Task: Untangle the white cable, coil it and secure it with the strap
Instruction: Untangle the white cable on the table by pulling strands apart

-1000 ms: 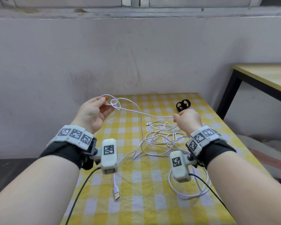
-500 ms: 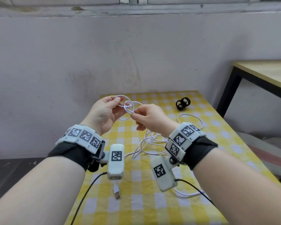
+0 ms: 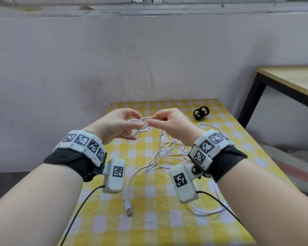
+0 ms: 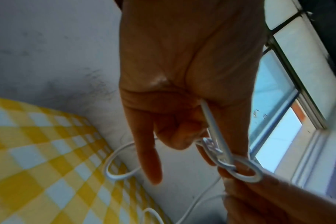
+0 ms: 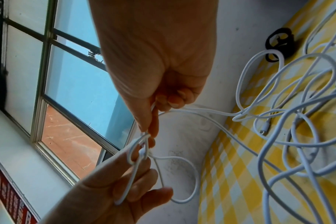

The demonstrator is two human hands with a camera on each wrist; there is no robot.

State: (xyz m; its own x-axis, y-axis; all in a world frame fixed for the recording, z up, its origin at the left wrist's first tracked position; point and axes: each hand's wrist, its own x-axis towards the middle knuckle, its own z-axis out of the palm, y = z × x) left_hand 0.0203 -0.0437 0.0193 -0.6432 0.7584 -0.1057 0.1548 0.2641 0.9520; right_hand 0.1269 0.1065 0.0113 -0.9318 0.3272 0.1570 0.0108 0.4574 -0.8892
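The white cable [image 3: 167,153] lies in a loose tangle on the yellow checked tablecloth. One stretch is lifted, with a small knot [image 3: 144,127] held above the table. My left hand [image 3: 132,126] holds the loops on the knot's left side, fingers curled round them. My right hand [image 3: 155,122] pinches the knot from the right with thumb and forefinger. The wrist views show the knot [image 4: 213,148] [image 5: 144,151] between both hands' fingertips. The cable's USB plug [image 3: 129,211] rests near the table's front. The black strap [image 3: 201,112] sits curled at the far right, untouched.
The table [image 3: 167,231] stands against a pale wall [image 3: 149,59]. A wooden desk with black legs [image 3: 292,80] stands to the right, with a gap between. Black camera leads hang from both wrists. A window [image 5: 71,75] is above the wall.
My right hand left the cable over the table and came left to the knot. Both hands now meet at it, held slightly lower and nearer the middle.
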